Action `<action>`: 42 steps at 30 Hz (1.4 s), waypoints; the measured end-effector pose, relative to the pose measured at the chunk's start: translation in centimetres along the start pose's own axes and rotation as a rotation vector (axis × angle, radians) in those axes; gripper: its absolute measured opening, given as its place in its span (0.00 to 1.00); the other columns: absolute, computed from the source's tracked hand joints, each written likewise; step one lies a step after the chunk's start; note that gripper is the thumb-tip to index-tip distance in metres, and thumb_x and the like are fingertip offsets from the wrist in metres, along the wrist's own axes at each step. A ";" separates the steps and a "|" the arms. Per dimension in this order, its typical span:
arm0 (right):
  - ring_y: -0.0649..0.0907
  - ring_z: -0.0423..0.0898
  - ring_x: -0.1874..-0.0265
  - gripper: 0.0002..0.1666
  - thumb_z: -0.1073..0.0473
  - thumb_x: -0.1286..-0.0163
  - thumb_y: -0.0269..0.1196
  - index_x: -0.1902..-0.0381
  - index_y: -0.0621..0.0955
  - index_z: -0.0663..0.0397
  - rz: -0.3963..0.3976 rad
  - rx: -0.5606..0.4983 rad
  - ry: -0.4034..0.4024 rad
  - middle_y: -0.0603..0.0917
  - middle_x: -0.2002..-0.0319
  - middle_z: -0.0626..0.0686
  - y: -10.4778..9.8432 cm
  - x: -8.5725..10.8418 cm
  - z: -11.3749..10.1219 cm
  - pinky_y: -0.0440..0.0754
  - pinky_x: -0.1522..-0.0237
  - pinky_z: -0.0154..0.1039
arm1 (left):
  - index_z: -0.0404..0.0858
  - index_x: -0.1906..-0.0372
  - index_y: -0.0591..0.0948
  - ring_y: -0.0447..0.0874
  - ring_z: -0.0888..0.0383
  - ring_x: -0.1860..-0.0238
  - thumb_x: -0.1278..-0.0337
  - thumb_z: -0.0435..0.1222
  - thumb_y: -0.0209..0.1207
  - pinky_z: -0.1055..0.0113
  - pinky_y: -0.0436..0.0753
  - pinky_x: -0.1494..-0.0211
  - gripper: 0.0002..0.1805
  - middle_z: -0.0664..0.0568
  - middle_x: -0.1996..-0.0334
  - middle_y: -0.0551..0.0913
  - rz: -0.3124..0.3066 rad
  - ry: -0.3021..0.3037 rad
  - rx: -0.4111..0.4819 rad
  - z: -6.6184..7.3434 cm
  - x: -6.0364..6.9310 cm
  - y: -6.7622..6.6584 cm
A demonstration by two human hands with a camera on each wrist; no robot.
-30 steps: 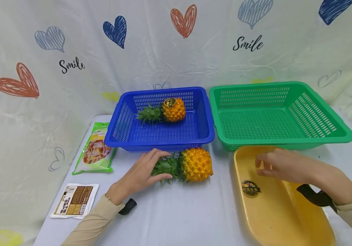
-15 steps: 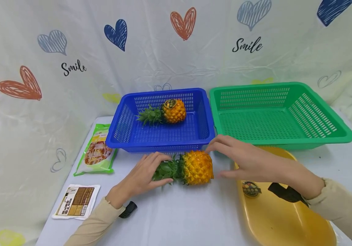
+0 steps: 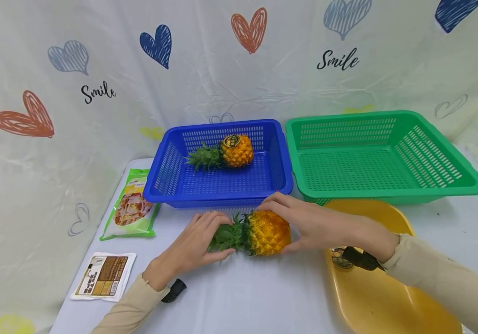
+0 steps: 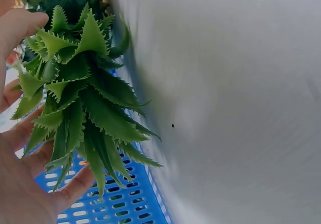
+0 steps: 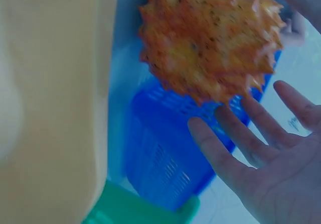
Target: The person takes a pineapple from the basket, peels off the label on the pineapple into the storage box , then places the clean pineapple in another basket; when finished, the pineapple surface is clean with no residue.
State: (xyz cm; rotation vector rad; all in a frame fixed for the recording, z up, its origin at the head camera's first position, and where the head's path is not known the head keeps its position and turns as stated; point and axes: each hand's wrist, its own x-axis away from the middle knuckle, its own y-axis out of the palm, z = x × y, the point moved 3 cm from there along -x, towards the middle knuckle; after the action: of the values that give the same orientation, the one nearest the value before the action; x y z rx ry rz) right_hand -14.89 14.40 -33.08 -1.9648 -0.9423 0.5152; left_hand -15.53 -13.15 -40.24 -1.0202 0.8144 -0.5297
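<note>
A small orange pineapple [image 3: 266,234] lies on its side on the white table, its green crown pointing left. My left hand [image 3: 190,246] curls loosely round the crown, fingers on the far side and thumb on the near side. In the left wrist view the leaves [image 4: 85,93] partly hide its fingers. My right hand [image 3: 311,222] spans the fruit's rounded end with spread fingers. The right wrist view shows these fingers [image 5: 241,133] fairly straight beside the fruit; whether they all touch it, I cannot tell.
Behind the hands stand a blue basket [image 3: 218,202] with another pineapple [image 3: 236,155] and a green basket [image 3: 393,192]. A yellow basin [image 3: 372,297] lies under the right forearm. At left are a green food bag [image 3: 132,206] and a white-and-brown packet [image 3: 105,276].
My right hand has moved left from over the yellow basin to the pineapple's rounded end. The left hand has stayed at the crown.
</note>
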 end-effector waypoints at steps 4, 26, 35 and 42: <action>0.77 0.53 0.37 0.53 0.56 0.39 0.80 0.22 0.65 0.51 -0.003 0.029 -0.032 0.70 0.32 0.54 1.0 -0.6 0.0 0.82 0.39 0.54 | 0.42 0.38 0.75 0.78 0.55 0.45 0.34 0.54 0.68 0.51 0.78 0.44 0.29 0.51 0.43 0.79 0.004 0.008 -0.006 0.1 0.1 0.1; 0.75 0.52 0.36 0.50 0.56 0.43 0.82 0.27 0.69 0.56 0.012 0.008 -0.074 0.72 0.34 0.53 1.7 -1.8 0.4 0.78 0.35 0.57 | 0.41 0.36 0.75 0.77 0.54 0.41 0.36 0.53 0.70 0.51 0.78 0.43 0.32 0.51 0.41 0.78 0.004 -0.012 -0.003 0.0 0.5 0.3; 0.75 0.48 0.43 0.48 0.55 0.50 0.84 0.36 0.72 0.54 0.052 0.032 -0.081 0.73 0.41 0.50 1.8 -2.1 0.3 0.80 0.38 0.53 | 0.39 0.35 0.75 0.77 0.54 0.41 0.31 0.58 0.64 0.52 0.78 0.44 0.33 0.50 0.40 0.77 0.030 0.014 -0.007 0.0 0.6 0.3; 0.77 0.48 0.46 0.47 0.53 0.52 0.84 0.38 0.72 0.53 0.077 0.049 -0.053 0.74 0.43 0.49 1.6 -1.5 0.1 0.82 0.42 0.52 | 0.39 0.33 0.73 0.76 0.50 0.41 0.33 0.55 0.67 0.51 0.79 0.40 0.34 0.45 0.38 0.74 0.070 0.057 -0.001 0.5 0.6 -0.1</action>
State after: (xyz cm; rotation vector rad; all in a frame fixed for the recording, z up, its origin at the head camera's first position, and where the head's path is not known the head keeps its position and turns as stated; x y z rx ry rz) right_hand -15.17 12.74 -34.49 -1.9578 -0.8813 0.6305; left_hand -14.79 -13.36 -40.23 -0.9773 0.8975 -0.4999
